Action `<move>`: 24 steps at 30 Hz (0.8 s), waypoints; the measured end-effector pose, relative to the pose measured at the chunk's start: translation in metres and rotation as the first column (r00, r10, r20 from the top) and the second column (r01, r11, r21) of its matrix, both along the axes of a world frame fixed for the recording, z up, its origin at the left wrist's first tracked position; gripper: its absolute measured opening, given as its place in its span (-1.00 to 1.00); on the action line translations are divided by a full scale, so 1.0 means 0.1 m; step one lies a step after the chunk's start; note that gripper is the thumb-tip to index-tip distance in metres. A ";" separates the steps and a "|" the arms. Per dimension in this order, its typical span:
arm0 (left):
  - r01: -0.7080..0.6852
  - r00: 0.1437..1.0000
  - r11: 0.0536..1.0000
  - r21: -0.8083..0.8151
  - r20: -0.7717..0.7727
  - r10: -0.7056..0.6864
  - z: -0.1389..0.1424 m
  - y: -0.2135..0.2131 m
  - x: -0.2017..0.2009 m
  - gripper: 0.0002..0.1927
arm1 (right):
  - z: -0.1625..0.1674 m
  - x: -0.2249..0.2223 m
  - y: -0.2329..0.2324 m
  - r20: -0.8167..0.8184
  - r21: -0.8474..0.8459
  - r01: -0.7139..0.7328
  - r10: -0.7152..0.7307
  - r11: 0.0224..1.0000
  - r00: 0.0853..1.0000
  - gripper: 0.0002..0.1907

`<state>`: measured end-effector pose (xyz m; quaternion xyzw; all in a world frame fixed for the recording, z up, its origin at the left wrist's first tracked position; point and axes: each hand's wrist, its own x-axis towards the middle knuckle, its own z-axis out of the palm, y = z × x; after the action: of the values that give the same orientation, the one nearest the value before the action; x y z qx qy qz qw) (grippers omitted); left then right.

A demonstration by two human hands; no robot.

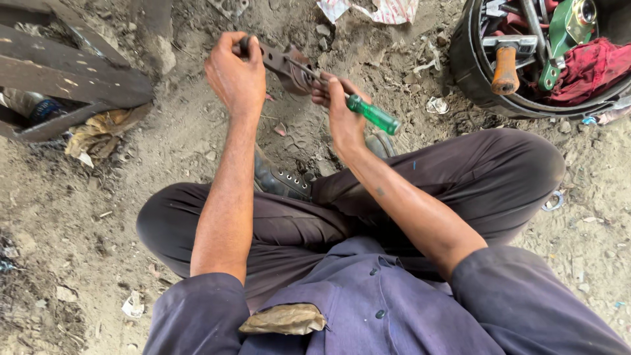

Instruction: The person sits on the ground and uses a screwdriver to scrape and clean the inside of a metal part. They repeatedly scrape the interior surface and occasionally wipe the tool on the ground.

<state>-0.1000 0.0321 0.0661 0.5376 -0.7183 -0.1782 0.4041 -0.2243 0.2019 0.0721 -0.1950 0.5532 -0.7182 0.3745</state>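
Both arms reach forward over crossed legs. Left hand point(235, 77) raised, fist closed, knuckles toward camera, forearm near vertical. Right hand point(342, 112) just right of it, slightly nearer, fingers curled shut, forearm angling in from the right.

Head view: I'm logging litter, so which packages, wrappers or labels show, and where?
Printed wrapper: top edge, on the dirt beyond the hands; crumpled, white with red marks.
Paper scrap: lower left, by the knee; small, white, crumpled.
Wrapper bit: beside the black tool tub; pale, balled.
No screens or signs.
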 end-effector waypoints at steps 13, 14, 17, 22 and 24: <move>0.008 1.000 1.000 -0.003 -0.014 -0.008 0.01 -0.01 0.04 -0.91 | -0.01 0.03 0.04 -0.136 -0.021 -0.074 0.071 0.997 0.988 -0.70; 0.007 1.000 1.000 -0.027 -0.002 -0.007 0.02 0.00 0.04 -0.90 | -0.01 0.03 0.03 -0.161 -0.049 -0.070 0.061 0.996 0.985 -0.71; -0.009 1.000 0.999 0.038 -0.015 0.009 0.04 0.00 0.04 -0.92 | -0.04 0.04 0.04 -0.157 -0.077 -0.050 0.038 0.996 0.987 -0.72; 0.017 1.000 1.000 -0.020 -0.016 -0.017 0.05 -0.01 0.03 -0.91 | -0.05 -0.01 0.04 -0.185 -0.078 -0.090 0.075 0.993 0.980 -0.74; 0.009 1.000 1.000 -0.006 -0.015 -0.009 0.05 -0.01 0.02 -0.91 | -0.05 -0.01 0.04 -0.230 -0.105 -0.095 0.069 0.990 0.971 -0.73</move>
<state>-0.0975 0.0314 0.0714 0.5318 -0.7181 -0.1822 0.4103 -0.2256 0.2059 0.0672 -0.3195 0.5412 -0.7059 0.3266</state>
